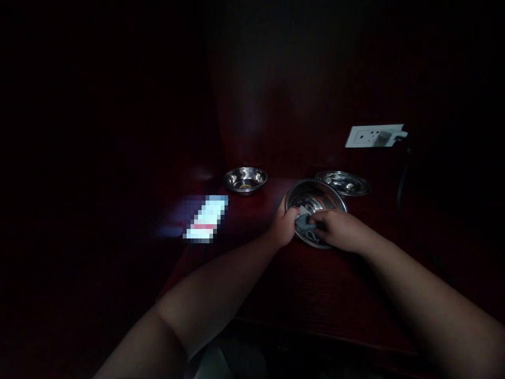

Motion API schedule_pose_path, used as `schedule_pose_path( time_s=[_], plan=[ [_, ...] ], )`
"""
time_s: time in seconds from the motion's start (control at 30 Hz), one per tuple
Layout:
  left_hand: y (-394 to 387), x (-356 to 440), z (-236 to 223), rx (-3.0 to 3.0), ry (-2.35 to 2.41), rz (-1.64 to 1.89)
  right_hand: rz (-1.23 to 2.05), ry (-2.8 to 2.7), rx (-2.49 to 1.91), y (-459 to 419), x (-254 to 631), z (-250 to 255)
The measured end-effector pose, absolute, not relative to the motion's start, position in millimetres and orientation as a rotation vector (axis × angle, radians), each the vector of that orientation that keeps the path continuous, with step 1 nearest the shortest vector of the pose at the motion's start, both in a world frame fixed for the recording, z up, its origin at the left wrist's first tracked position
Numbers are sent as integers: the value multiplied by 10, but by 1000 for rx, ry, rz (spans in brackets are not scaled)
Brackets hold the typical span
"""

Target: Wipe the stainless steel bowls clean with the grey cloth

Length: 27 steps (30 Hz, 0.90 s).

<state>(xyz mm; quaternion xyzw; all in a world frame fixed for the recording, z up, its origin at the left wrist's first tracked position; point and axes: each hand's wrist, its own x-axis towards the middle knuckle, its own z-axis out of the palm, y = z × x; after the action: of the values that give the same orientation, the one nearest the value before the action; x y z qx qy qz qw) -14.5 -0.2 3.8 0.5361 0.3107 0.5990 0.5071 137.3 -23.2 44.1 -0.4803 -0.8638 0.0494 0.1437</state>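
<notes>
A shiny metal bowl (329,195) is tilted toward me above the dark red table. My left hand (284,223) grips its left rim, with the thumb over the edge. Inside the bowl, my right hand (335,229) is closed on a grey-blue cloth (304,223) pressed against the inner wall. A pale corner of the cloth shows near my left thumb. The fingertips of my right hand are partly hidden by the cloth and shadow.
Another metal bowl (245,179) stands at the back left, with a yellow spot inside. Behind the held bowl lie shallow metal dishes (345,183). A lit, blurred-out screen (207,218) is at the left. A wall socket (366,136) holds a plug, and a cable (402,184) hangs below.
</notes>
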Motion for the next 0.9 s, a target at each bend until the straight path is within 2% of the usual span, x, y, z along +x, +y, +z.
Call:
schedule_pose_path(
  time_s=[0.17,0.27,0.47,0.73,0.9],
  plan=[
    [-37,-153,51,1297,712,1409,458,-2496,-1116,-227,1372,421],
    [-81,-144,79,1311,666,1372,504,-2432,-965,-243,1316,419],
    [-197,-133,145,1299,622,1239,195,-2276,-945,-272,1210,441],
    [-286,-173,235,1235,660,1196,-292,-2095,-1338,-187,1294,504],
    [-254,-215,229,1239,710,1284,-417,-2100,-1512,-167,1307,499]
  ],
)
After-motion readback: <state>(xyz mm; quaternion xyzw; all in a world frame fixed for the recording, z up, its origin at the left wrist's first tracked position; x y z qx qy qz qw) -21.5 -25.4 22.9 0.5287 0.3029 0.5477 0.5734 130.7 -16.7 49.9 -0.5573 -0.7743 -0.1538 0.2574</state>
